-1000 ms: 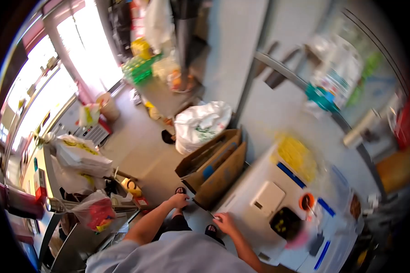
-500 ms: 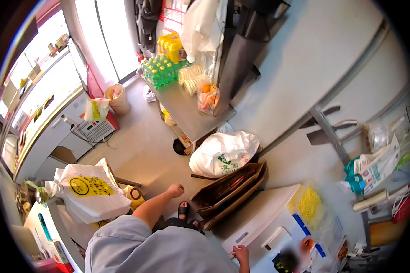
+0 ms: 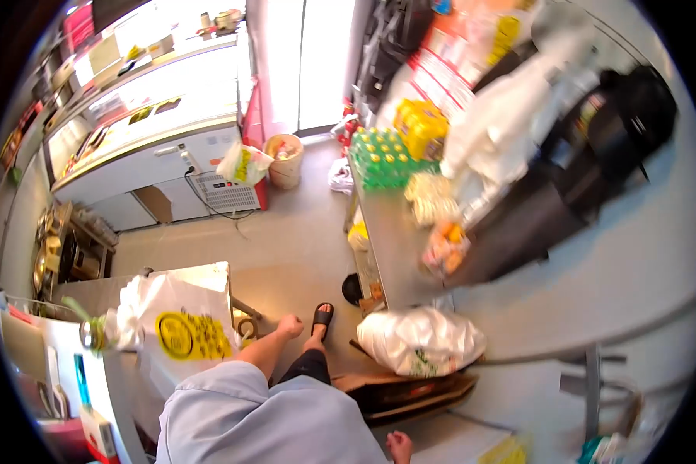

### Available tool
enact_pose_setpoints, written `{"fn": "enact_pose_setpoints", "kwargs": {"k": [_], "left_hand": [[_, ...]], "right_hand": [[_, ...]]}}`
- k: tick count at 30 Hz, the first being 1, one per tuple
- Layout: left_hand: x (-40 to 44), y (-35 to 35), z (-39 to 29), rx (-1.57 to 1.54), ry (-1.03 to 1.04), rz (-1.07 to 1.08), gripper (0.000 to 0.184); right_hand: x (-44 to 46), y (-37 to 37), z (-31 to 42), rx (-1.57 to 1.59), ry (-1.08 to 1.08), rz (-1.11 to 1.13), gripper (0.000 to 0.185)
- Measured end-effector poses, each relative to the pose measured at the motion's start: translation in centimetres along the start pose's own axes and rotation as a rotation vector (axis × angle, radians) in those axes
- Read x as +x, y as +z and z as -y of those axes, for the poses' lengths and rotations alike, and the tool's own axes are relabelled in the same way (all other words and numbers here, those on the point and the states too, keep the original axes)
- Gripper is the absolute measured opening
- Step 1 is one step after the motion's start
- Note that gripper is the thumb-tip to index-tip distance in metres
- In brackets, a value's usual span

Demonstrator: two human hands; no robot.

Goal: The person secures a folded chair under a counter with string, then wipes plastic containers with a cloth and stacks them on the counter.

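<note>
My left hand [image 3: 290, 325] hangs in front of my body with its fingers curled in, and I see nothing in it. It is between the white plastic bag with yellow print [image 3: 189, 334] and my sandalled foot [image 3: 322, 316], touching neither. Low at the bottom edge, my right hand [image 3: 399, 446] is also curled and looks empty. Nearest to it is an open brown cardboard box [image 3: 417, 400]. Behind the box a stuffed white plastic bag [image 3: 421, 340] sits on the floor.
A metal table [image 3: 390, 255] on the right carries green bottles [image 3: 380, 158], a yellow bottle pack [image 3: 421, 127] and a bag of oranges [image 3: 446, 247]. A bucket [image 3: 284, 162] stands near the door, beside a long counter [image 3: 143, 162]. Dark clothing [image 3: 533, 209] hangs at right.
My view has swung left, so the counter and door show more fully and the box sits lower. One foot has come forward. Both hands stay low, holding nothing visible.
</note>
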State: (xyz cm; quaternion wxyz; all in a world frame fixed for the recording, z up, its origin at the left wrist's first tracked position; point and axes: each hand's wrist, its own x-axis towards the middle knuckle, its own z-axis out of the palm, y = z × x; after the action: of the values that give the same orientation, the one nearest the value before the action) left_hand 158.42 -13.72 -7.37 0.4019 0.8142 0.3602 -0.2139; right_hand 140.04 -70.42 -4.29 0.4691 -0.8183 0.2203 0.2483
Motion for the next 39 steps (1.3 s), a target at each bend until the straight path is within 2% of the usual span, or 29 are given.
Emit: {"fn": "enact_pose_setpoints", "kwargs": {"k": [2, 4, 6, 7, 8, 9, 10, 11, 13, 14, 15, 16, 17, 18, 20, 22, 24, 25, 27, 28, 30, 31, 32, 35, 37, 39], "left_hand": [[2.9, -0.5, 2.1, 0.002, -0.018, -0.074, 0.033], [5.2, -2.1, 4.5, 0.026, -0.05, -0.082, 0.032], [7.3, -2.9, 8.4, 0.0, -0.204, -0.086, 0.031], [7.7, -4.1, 9.2, -0.129, -0.36, -0.056, 0.029], [7.6, -5.1, 9.9, -0.249, -0.518, -0.016, 0.027], [7.7, -6.0, 10.5, -0.331, -0.641, 0.036, 0.025], [8.2, -7.0, 10.6, -0.411, -0.75, 0.07, 0.022], [8.2, -8.5, 9.4, -0.579, -0.788, 0.072, 0.02], [12.0, -9.4, 9.6, -0.758, -0.736, 0.122, 0.019], [15.2, -9.1, 9.9, -0.59, -0.509, 0.099, 0.017], [16.7, -11.1, 7.8, -0.69, -0.445, -0.01, 0.018], [18.7, -12.7, 6.1, -0.724, -0.373, -0.136, 0.025], [19.8, -15.9, 3.4, -0.963, -0.359, -0.092, 0.027], [20.4, -19.3, 0.7, -1.011, -0.28, -0.146, 0.029], [22.1, -26.7, -2.5, -0.996, -0.121, -0.177, 0.034], [22.6, -31.3, -4.5, -0.963, -0.077, -0.169, 0.037], [21.8, -35.8, -5.2, -1.087, -0.004, -0.437, 0.035], [21.4, -36.2, -4.0, -1.107, -0.042, -0.518, 0.035], [22.3, -35.5, 0.2, -1.181, -0.113, -0.587, 0.032], [21.8, -35.2, 1.8, -1.17, -0.225, -0.631, 0.028], [22.6, -30.8, 6.5, -1.111, -0.374, -0.728, 0.018], [20.5, -31.6, 5.9, -1.073, -0.486, -0.691, 0.016], [20.8, -29.7, 7.5, -1.137, -0.561, -0.663, 0.019], [19.8, -29.0, 8.2, -1.237, -0.738, -0.606, 0.024], [20.4, -28.7, 9.0, -1.301, -0.83, -0.594, 0.028], [20.3, -32.0, 8.6, -1.357, -0.871, -0.652, 0.029]], "right_hand": [[0.9, 0.7, 6.5, -0.304, -0.113, 0.023, 0.035], [3.9, 1.5, 12.7, -0.389, -0.123, 0.17, 0.04], [8.3, 2.6, 20.1, -0.476, -0.046, 0.336, 0.046], [10.4, 3.7, 23.5, -0.431, -0.089, 0.284, 0.049], [12.6, 4.4, 29.0, -0.53, -0.083, 0.391, 0.048], [15.6, 5.2, 32.7, -0.761, -0.154, 0.355, 0.047], [18.2, 5.8, 36.0, -0.744, -0.202, 0.405, 0.049], [22.5, 6.2, 36.6, -0.678, -0.202, 0.46, 0.043], [27.2, 8.9, 46.7, -0.622, -0.266, 0.465, 0.04], [30.2, 10.1, 49.8, -0.633, -0.395, 0.447, 0.04], [30.1, 12.5, 57.2, -0.711, -0.456, 0.443, 0.041], [32.0, 14.5, 60.7, -0.687, -0.514, 0.444, 0.041], [33.7, 16.5, 63.6, -0.652, -0.569, 0.447, 0.041], [34.5, 19.0, 67.0, -0.627, -0.651, 0.464, 0.04], [35.5, 23.1, 73.2, -0.831, -0.691, 0.49, 0.038], [35.5, 27.1, 77.0, -0.688, -0.83, 0.494, 0.036], [36.2, 29.9, 78.6, -0.711, -0.908, 0.513, 0.035], [36.5, 32.0, 79.4, -0.729, -0.979, 0.53, 0.034], [36.8, 34.6, 80.9, -0.795, -0.951, 0.632, 0.034], [36.9, 35.8, 82.1, -0.902, -0.931, 0.68, 0.035], [38.0, 37.8, 84.2, -1.016, -0.893, 0.763, 0.038], [38.8, 39.2, 85.2, -1.019, -0.876, 0.801, 0.041], [40.4, 40.9, 86.2, -1.089, -0.961, 0.811, 0.042], [42.4, 47.4, 90.3, -1.075, -0.958, 0.871, 0.045], [45.8, 55.1, 93.4, -1.084, -1.09, 0.883, 0.049], [45.1, 63.6, 97.9, -1.275, -1.25, 0.933, 0.048]]}}
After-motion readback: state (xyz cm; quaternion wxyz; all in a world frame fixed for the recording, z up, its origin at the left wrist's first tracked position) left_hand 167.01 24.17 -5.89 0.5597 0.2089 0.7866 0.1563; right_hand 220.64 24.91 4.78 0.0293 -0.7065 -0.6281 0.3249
